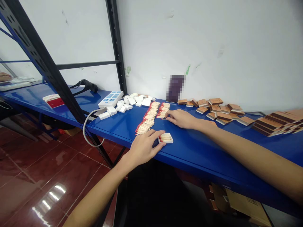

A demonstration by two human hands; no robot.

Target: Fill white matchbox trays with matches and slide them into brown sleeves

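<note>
Thumb and fingers of my left hand (145, 147) grip a small white matchbox tray (171, 139) from its left side, near the front edge of the blue table. Inside the tray lie red-headed matches (165, 138). My right hand (181, 118) is behind the tray, its thumb and forefinger pinched at the near end of a short row of matches (163, 109). At its fingertips I see matches, but how many it pinches I cannot tell. A longer row of matches (148, 117) runs beside it on the left, red heads facing left.
White empty trays (131, 100) lie heaped beside a white-and-blue power strip (111, 99) at the left. Brown matchbox sleeves (215, 108) are scattered at right, with stacked boxes (272, 123) farther over. A blurred-out phone (175, 90) leans on the wall. A black post (115, 47) stands left.
</note>
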